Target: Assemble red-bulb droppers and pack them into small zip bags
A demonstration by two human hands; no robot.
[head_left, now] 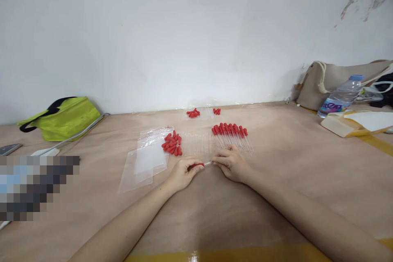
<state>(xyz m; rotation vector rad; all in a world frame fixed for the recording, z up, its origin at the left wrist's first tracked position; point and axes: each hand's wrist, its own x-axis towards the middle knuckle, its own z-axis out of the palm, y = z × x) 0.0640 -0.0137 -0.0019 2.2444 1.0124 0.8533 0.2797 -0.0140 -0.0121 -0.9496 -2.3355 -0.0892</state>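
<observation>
My left hand (184, 172) is closed round a red rubber bulb (199, 165). A thin clear dropper tube (208, 163) runs from the bulb towards my right hand (230, 163), whose fingers pinch its other end. How far the tube sits inside the bulb is hidden. Just beyond my left hand lies a pile of loose red bulbs (172, 144). A row of bare clear tubes (196, 143) lies beside that pile. Behind my right hand, several droppers with red bulbs fitted (230, 130) are lined up, bulbs towards the wall.
Clear zip bags (138, 168) lie left of the pile. Near the wall are more red bulbs (193, 113) on clear plastic. A yellow-green pouch (70, 118) rests at left. On the right stand a water bottle (340, 98), a beige bag (316, 84) and an envelope (344, 127).
</observation>
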